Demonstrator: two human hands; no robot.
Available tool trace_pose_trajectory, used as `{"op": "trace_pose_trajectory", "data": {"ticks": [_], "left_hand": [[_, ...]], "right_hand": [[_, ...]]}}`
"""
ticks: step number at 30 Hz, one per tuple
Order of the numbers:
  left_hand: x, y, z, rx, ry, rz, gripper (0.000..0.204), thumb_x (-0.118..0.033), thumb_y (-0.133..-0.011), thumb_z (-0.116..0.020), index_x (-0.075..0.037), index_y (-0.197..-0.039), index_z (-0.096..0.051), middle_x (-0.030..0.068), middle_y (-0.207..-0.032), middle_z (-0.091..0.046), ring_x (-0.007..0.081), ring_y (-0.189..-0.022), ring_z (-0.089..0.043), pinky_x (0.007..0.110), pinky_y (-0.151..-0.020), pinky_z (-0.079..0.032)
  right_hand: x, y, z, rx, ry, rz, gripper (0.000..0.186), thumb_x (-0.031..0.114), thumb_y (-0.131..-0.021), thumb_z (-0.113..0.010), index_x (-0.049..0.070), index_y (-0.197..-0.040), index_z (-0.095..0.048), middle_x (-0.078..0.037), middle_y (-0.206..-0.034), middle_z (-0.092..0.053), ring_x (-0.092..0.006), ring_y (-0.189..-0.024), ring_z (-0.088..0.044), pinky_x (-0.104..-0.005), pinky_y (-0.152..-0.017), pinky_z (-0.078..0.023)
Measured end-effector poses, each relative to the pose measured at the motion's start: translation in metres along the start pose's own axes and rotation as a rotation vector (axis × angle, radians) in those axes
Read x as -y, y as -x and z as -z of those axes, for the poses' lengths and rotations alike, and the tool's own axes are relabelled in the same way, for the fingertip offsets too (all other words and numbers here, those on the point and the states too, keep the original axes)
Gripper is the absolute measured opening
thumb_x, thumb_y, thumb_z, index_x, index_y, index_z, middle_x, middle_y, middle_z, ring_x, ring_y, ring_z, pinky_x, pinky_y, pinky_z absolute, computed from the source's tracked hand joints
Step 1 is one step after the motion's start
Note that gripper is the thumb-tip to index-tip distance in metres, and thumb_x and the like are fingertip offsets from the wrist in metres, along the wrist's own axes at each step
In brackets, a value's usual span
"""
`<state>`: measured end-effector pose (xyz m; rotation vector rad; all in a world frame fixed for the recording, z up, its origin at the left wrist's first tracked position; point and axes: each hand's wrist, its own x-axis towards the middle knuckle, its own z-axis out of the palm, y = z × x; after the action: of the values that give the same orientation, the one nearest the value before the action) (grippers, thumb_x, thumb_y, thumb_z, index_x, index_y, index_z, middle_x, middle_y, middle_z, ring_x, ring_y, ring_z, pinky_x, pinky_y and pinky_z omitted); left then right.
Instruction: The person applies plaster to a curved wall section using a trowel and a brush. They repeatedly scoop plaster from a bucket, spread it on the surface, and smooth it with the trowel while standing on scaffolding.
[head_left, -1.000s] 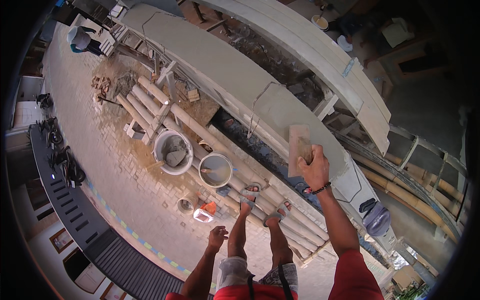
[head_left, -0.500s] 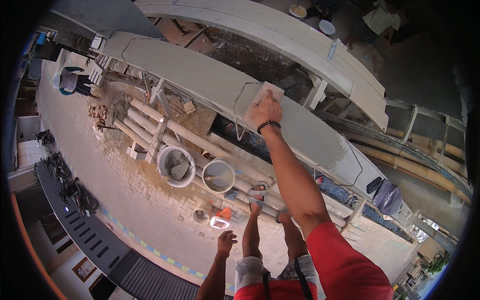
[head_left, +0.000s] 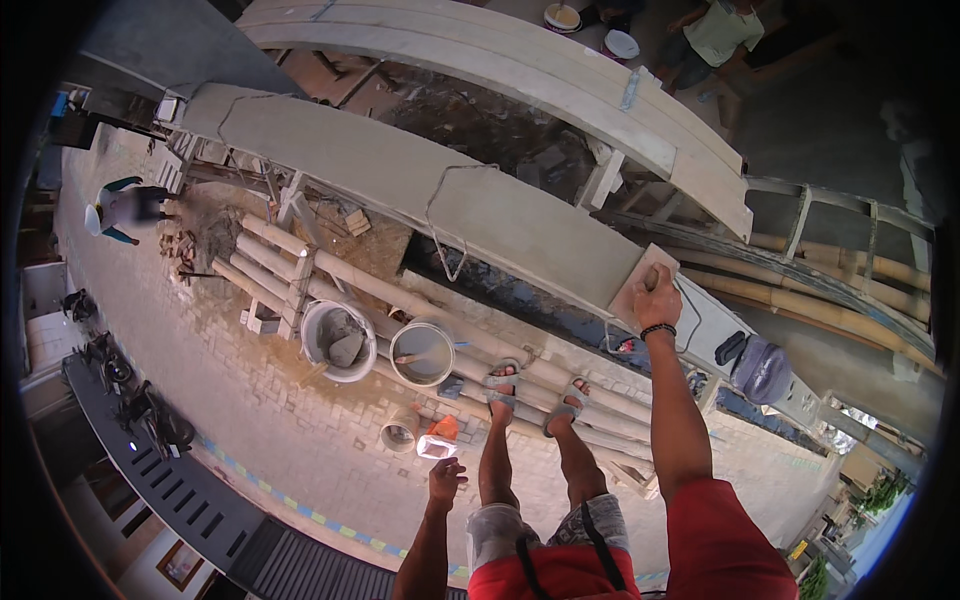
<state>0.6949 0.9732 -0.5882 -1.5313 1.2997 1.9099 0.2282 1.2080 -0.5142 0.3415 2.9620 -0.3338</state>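
My right hand (head_left: 657,298) is closed on a flat, pinkish rectangular plastering float (head_left: 627,290). The float lies on the smooth grey coating of a long raised beam (head_left: 520,215), close to where the coating gives way to a paler stretch at the right. Bent wire loops (head_left: 432,200) stick out along the beam. Low down, my left hand (head_left: 447,482) hangs with loosely bent fingers, apart and with nothing in them. It is nearest to an orange and white bag (head_left: 438,445) on the paving.
My sandalled feet stand on bamboo poles (head_left: 470,350). Beside them are a bucket of grey mortar (head_left: 312,320) and a bucket of cloudy water (head_left: 424,345). A purple bundle (head_left: 762,374) rests on the beam's right end. Other people are at far left (head_left: 120,208) and top right (head_left: 722,38).
My right hand has moved the float rightward along the beam toward its right end. The view has shifted slightly. My left hand still hangs low.
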Motion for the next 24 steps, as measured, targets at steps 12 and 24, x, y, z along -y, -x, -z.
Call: {"op": "trace_pose_trajectory", "data": {"ticks": [12,24], "left_hand": [[-0.011,-0.004,-0.008,0.023,-0.009,-0.009,0.025,-0.009,-0.089,-0.047,0.008,-0.107,-0.053,0.0143,-0.087,-0.06,0.0198,-0.079,-0.063,0.029,-0.06,-0.056],[-0.009,-0.006,0.003,0.007,-0.097,0.014,0.029,-0.014,-0.086,-0.053,0.005,-0.107,-0.053,0.013,-0.086,-0.058,0.0199,-0.078,-0.062,0.031,-0.063,-0.055]], "right_hand": [[-0.007,0.001,0.007,0.035,-0.328,-0.001,0.051,0.012,-0.072,-0.063,0.012,-0.121,-0.051,-0.018,-0.112,-0.059,-0.0348,-0.102,-0.057,-0.0389,-0.088,-0.044],[0.186,0.018,-0.038,0.247,-0.529,0.312,0.049,0.015,-0.075,-0.06,0.009,-0.123,-0.047,-0.022,-0.103,-0.06,-0.0386,-0.097,-0.057,-0.0434,-0.085,-0.046]]}}
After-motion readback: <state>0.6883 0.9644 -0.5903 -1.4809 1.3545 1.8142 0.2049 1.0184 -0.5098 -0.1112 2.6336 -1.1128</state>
